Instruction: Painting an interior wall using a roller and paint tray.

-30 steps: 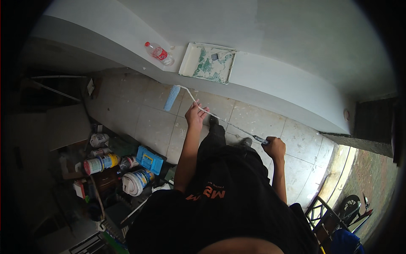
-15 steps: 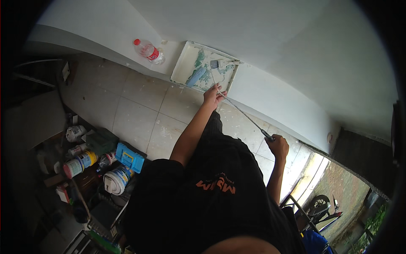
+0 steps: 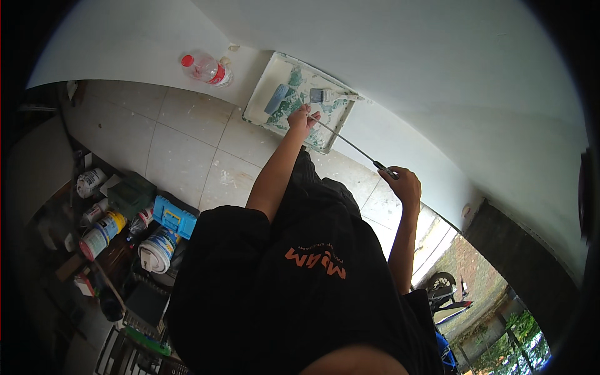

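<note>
White wall curved above pale tiled floor. Paint cans cluttered at left. Daylight entered through doorway at lower right.

A clear bottle with red cap and label is laid on the ledge. Labelled paint cans, seemingly white, and a blue box are clustered on the floor at left.

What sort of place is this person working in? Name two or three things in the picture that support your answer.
Probably a room or porch being painted. A paint tray lies on a white ledge, the hands hold a long roller pole over it, and paint cans crowd the tiled floor.
</note>
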